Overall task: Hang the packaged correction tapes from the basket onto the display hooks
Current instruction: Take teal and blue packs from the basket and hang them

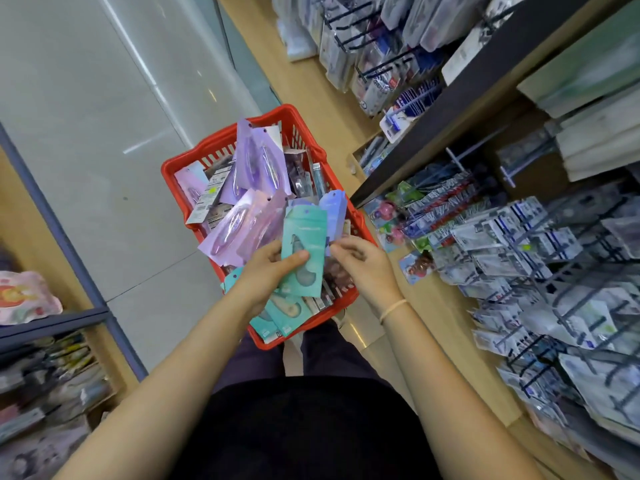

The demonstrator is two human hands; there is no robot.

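Note:
A red plastic basket (221, 147) stands on the floor in front of me, heaped with packaged correction tapes in purple (256, 168), teal and pale blue. My left hand (266, 275) grips a stack of packs, its thumb across the front teal pack (304, 240), with purple packs fanned out behind to the left. My right hand (363, 261) hovers just right of the teal pack, fingers curled toward its edge and the pale blue packs (334, 209) behind; whether it pinches one is unclear. Black display hooks (568, 317) jut from the shelf on the right.
The right shelf unit is crowded with hanging stationery packs (502, 237), under a dark shelf board (467, 98). More hooks with packs hang farther up the aisle (374, 64). A lower shelf with goods sits at the left (45, 375). Pale floor tiles run between them.

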